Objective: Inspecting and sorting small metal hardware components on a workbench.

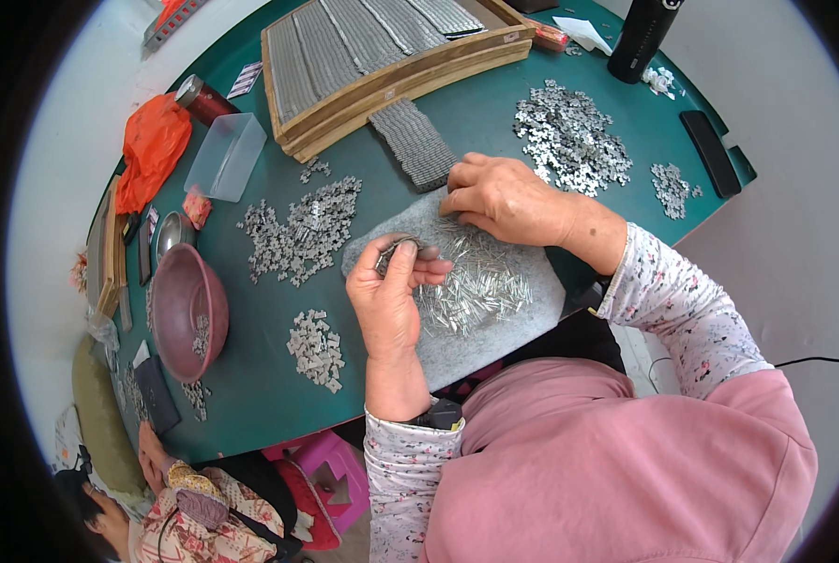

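L hand (388,300) pinches 1 metal clip (396,247); R hand (504,199) on felt pad (494,342).

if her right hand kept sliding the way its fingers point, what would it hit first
The right hand points left across the grey felt pad. Past the pad's edge it would probably meet the loose pile of small metal pieces first, though depth is unclear.

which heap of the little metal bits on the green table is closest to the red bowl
The small heap of metal pieces near the table's front edge, just right of the dark red bowl. The other heaps lie farther back or far right.
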A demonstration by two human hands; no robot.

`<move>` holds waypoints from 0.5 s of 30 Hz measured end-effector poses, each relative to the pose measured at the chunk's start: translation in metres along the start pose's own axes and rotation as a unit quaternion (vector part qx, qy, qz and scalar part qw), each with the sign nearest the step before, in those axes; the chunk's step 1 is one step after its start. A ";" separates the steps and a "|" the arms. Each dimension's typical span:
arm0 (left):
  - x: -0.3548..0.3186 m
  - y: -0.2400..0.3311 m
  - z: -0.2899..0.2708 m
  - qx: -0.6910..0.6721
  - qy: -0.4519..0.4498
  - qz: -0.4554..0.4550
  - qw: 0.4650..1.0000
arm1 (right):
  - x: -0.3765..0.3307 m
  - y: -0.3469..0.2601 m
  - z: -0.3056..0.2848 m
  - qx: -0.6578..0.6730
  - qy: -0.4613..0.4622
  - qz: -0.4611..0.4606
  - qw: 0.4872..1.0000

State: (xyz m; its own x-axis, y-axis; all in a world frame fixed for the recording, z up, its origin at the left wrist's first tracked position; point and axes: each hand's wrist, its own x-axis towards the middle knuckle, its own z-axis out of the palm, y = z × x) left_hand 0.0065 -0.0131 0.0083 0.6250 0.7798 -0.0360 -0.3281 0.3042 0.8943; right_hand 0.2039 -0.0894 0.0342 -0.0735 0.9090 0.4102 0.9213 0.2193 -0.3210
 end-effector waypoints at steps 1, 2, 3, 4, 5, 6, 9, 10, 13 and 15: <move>0.000 0.001 0.001 0.017 0.002 -0.005 1.000 | 0.002 0.000 0.001 -0.009 -0.039 -0.012 0.999; 0.001 0.000 0.001 0.017 0.003 -0.004 1.000 | 0.003 0.000 0.002 -0.019 -0.078 -0.025 0.996; 0.001 -0.002 -0.001 0.025 -0.002 -0.002 1.000 | 0.004 0.000 0.003 -0.018 -0.078 -0.025 0.996; 0.002 -0.003 -0.002 0.033 -0.007 0.000 0.999 | 0.003 0.001 0.003 -0.020 -0.077 -0.031 0.996; 0.001 -0.004 -0.002 0.034 -0.006 0.000 0.999 | 0.004 0.000 0.003 -0.022 -0.076 -0.037 0.996; 0.001 -0.004 -0.001 0.047 -0.004 0.007 0.999 | 0.004 0.000 0.004 -0.021 -0.076 -0.038 0.996; 0.000 -0.005 0.000 0.069 -0.005 0.020 0.997 | 0.002 0.004 0.008 -0.021 -0.061 -0.044 0.997; 0.000 -0.006 0.001 0.077 -0.006 0.027 0.997 | 0.001 0.006 0.009 -0.021 -0.048 -0.044 0.998; -0.001 -0.005 0.004 0.115 -0.010 0.055 0.992 | 0.001 0.003 0.010 0.044 0.009 -0.025 0.999; -0.002 -0.007 0.005 0.124 -0.013 0.065 0.990 | 0.000 -0.009 0.007 0.108 0.053 -0.005 0.993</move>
State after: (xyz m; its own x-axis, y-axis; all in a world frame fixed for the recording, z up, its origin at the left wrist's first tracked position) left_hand 0.0110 -0.0190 0.0044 0.6085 0.7877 0.0955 -0.2247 0.0557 0.9728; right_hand 0.1930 -0.0886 0.0309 -0.0307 0.8671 0.4971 0.8169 0.3084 -0.4875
